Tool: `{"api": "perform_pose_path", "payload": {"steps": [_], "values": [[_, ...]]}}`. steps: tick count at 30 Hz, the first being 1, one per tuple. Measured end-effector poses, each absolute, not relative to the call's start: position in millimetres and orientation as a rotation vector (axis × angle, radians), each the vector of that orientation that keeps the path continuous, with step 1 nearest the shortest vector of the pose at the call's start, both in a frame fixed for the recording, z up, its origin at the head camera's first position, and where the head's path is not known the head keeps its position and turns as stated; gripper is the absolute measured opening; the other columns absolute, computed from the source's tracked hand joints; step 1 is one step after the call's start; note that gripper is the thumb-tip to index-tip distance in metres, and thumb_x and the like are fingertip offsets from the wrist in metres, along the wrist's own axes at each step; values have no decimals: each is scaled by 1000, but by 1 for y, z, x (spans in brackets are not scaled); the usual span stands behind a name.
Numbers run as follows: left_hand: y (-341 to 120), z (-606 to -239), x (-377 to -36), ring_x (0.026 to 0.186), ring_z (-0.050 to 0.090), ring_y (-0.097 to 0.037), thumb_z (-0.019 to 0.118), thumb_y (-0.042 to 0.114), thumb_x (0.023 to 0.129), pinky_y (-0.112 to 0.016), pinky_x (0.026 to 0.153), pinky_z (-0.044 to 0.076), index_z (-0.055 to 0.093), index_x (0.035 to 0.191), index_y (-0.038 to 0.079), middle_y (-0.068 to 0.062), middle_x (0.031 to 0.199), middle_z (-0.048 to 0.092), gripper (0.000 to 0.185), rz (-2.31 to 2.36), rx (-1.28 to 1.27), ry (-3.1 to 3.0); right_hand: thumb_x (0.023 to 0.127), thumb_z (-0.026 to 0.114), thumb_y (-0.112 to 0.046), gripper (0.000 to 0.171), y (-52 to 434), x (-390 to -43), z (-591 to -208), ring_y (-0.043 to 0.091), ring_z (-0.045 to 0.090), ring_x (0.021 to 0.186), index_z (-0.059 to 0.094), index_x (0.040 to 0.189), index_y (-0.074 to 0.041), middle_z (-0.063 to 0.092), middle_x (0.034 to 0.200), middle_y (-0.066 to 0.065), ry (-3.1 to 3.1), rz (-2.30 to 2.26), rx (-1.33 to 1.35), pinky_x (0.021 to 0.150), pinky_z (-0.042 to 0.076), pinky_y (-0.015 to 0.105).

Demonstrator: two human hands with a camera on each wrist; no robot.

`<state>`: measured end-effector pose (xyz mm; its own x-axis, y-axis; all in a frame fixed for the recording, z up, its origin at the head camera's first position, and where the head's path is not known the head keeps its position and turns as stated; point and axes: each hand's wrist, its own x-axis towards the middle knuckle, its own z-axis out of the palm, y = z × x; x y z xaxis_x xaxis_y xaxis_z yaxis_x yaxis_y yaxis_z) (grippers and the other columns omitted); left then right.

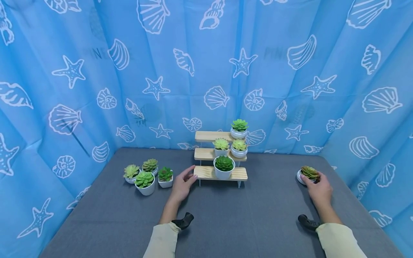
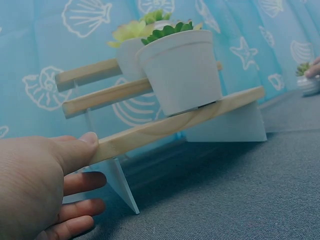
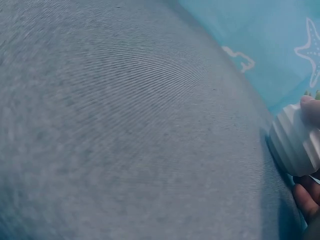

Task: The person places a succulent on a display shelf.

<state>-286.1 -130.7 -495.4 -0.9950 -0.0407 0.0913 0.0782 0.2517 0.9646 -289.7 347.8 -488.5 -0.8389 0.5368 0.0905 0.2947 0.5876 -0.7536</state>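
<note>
My left hand [image 1: 183, 184] is at the left end of the lowest board of a three-tier wooden plant stand [image 1: 203, 172], its thumb [image 2: 89, 141] and index finger holding the board's end while the other fingers hang below. On that board stands a dark green succulent in a white pot [image 2: 180, 75]. Far to the right, my right hand [image 1: 320, 190] grips a reddish-green succulent in a round white pot [image 1: 301, 178]. The right wrist view catches this ribbed pot [image 3: 295, 142] at its edge, tilted, with the thumb over its rim and fingers beneath.
The middle tier bears two light green succulents [image 1: 221, 144], and a green one [image 1: 239, 125] tops the right end of the upper tier. Left of the stand, several potted succulents [image 1: 145, 183] cluster on the grey tablecloth [image 1: 251, 222]. A blue shell-print curtain [image 1: 200, 71] surrounds the table.
</note>
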Motion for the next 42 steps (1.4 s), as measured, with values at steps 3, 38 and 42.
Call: {"api": "perform_pose_path", "payload": {"steps": [3, 38, 42], "values": [[-131, -496, -286, 116, 55, -24, 63, 27, 96, -47, 95, 44, 54, 141, 20, -8, 132, 57, 46, -1865, -33, -2404, 96, 57, -41, 78, 348, -290, -487, 50, 35, 128, 28, 146, 11, 37, 141, 36, -2515, 1109, -673, 105, 27, 59], [-130, -496, -286, 116, 55, -24, 63, 27, 96, -48, 95, 44, 54, 141, 21, -9, 132, 57, 46, -1850, -18, -2415, 91, 66, -41, 76, 310, -266, -485, 46, 48, 114, 37, 138, 13, 47, 128, 35, -2608, 1088, -516, 92, 40, 57], [-130, -495, -286, 116, 55, -24, 63, 28, 96, -48, 95, 44, 54, 141, 21, -9, 133, 57, 46, -1859, -21, -2413, 91, 67, -39, 75, 303, -261, -483, 46, 48, 114, 38, 137, 13, 47, 128, 36, -2611, 1111, -466, 91, 41, 57]]}}
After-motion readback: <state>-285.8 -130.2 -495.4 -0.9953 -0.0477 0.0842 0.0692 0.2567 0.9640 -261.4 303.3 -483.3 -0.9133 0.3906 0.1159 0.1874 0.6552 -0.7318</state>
